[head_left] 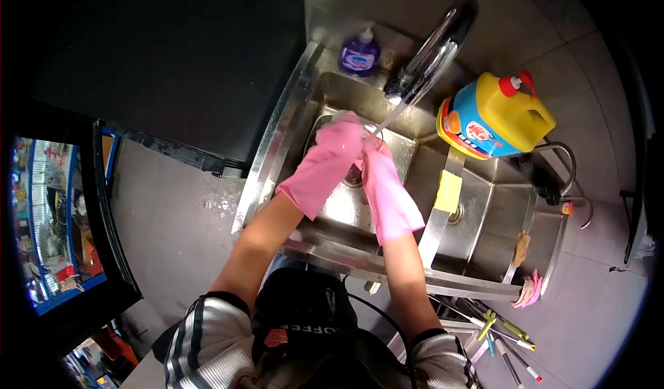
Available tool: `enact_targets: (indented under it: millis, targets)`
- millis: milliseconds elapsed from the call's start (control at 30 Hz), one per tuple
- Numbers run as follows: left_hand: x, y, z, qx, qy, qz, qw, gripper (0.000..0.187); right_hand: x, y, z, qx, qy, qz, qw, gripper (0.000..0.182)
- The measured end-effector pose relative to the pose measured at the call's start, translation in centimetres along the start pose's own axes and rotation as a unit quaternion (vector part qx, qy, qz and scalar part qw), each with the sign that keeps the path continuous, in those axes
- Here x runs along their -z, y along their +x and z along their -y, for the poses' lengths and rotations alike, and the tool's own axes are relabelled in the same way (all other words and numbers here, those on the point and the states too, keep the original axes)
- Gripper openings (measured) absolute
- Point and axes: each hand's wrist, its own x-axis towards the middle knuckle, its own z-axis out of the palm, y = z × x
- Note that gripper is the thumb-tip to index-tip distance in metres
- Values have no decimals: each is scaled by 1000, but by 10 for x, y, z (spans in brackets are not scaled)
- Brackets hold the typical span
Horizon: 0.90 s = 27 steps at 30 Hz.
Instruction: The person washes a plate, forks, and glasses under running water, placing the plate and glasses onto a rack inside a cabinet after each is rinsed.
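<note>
Both my hands wear long pink rubber gloves and meet over the left basin (339, 212) of a steel sink. My left hand (340, 132) is curled, with a pale, see-through edge showing beside its fingers. My right hand (373, 152) is close against it, fingers bent inward. What they hold is mostly hidden by the gloves; I cannot tell its kind. A chrome faucet (432, 53) arches over the basin, and a stream of water (391, 118) runs from it down to the gloves.
A purple soap pump bottle (359, 53) stands behind the basin. On the right are a big yellow jug (508, 116), a yellow sponge cloth (448, 191) on the divider, the second basin (477, 226), a brown pad (521, 248) and a pink cloth (530, 290). Long-handled tools (508, 340) lean below.
</note>
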Motion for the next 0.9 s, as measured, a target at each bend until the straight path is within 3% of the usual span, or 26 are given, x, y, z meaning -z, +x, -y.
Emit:
enact_targets:
  millis: [67,100,167,233,267,333,400,467,533,600,633,733,767,833,900]
  targets:
    - [1,-13,-4,-37,91,9,995,57,20,41,-22,-28,-54,-85,995,15]
    - [0,-19,4,-97,98,-59,989,56,25,45,-24,-8,-41,-32,999,14]
    - [2,-34,33,-213,108,-196,951,57,10,37,-7,-44,-90,-47,994,19]
    - [27,-58,62,-210,-217,-64,951,53,-8,25,7,-85,-119,-68,987,28]
    - [37,-65,74,-201,-373,7,906,51,-7,25,8,-90,-137,-76,984,26]
    - [40,-64,97,-163,-376,-5,912,46,0,19,8,-101,-173,-94,975,22]
    - [38,-68,112,-136,-384,-8,913,43,2,11,12,-132,-375,-61,915,21]
    - [37,-76,117,-124,-399,-10,909,39,18,17,11,-125,-593,24,795,24]
    - [35,-84,116,-108,-435,12,894,35,19,14,18,-37,-802,129,583,27]
    - [32,-87,117,-88,-444,29,891,34,-6,9,44,-17,-940,191,283,33]
    - [31,-90,118,-90,-447,27,889,35,0,13,37,-5,-957,194,215,47]
    - [33,-97,117,-97,-452,20,887,35,79,72,-24,-66,-799,50,596,59]
    - [35,-99,117,-98,-453,20,886,36,88,73,-27,-81,-678,33,730,61]
    - [35,-99,121,-100,-455,21,885,36,96,60,-25,-97,-332,30,938,63]
    - [32,-97,130,-99,-457,24,883,37,94,52,-20,-108,-192,20,975,58]
